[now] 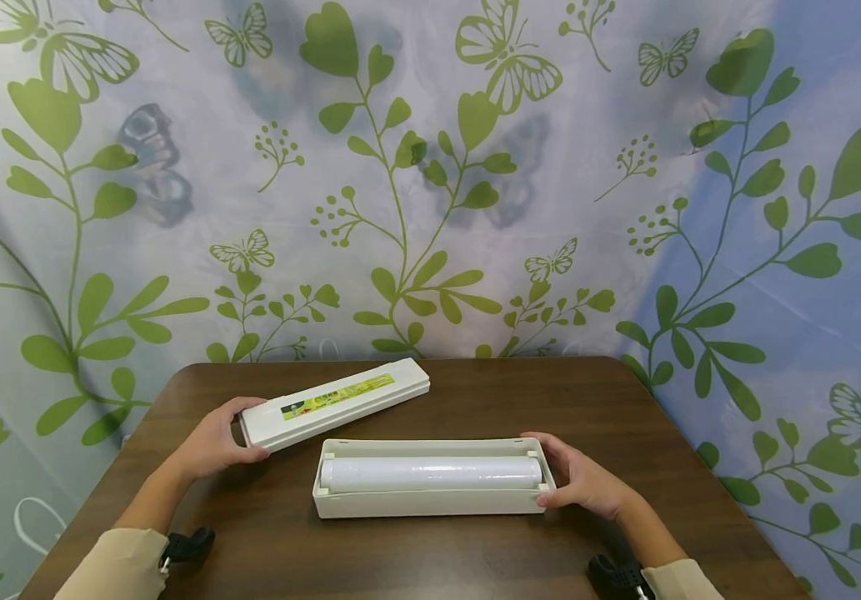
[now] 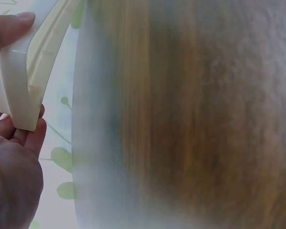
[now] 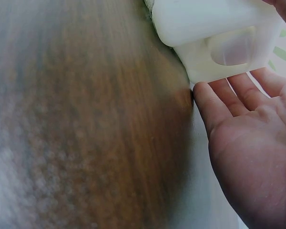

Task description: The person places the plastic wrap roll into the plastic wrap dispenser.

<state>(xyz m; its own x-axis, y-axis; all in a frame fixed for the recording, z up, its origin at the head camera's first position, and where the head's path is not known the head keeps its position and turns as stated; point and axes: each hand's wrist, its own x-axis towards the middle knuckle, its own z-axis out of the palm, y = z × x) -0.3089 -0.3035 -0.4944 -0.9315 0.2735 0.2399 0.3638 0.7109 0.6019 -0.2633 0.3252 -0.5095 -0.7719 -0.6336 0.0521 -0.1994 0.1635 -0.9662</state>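
White box (image 1: 430, 505) sits nearest, open side up on the table (image 1: 535, 398), its long axis running straight across from left to right, with a glossy white roll (image 1: 430, 473) lying lengthwise inside. The right hand (image 1: 583, 481) is at its right end, thumb at the near corner and fingers round the far one, clamped on that end; from these fingers the whole box stretches to the left. The left hand (image 1: 212, 442) is well to the left, apart from the box. Its thumb lies along the near side of a long white lid (image 1: 336, 407) and its fingers reach the far side, so the lid's left end is pinched between them. Whether that end is lifted off the table, one cannot tell.

What seems to matter most is the angle between these two long pieces: the lid lies beyond the box and to its left, slanting away from the left hand so that its right end is the farthest part, with a narrow strip of table showing between them. A yellow-green label (image 1: 338, 396) faces up on it. Behind everything hangs a leaf-patterned cloth (image 1: 430, 208)
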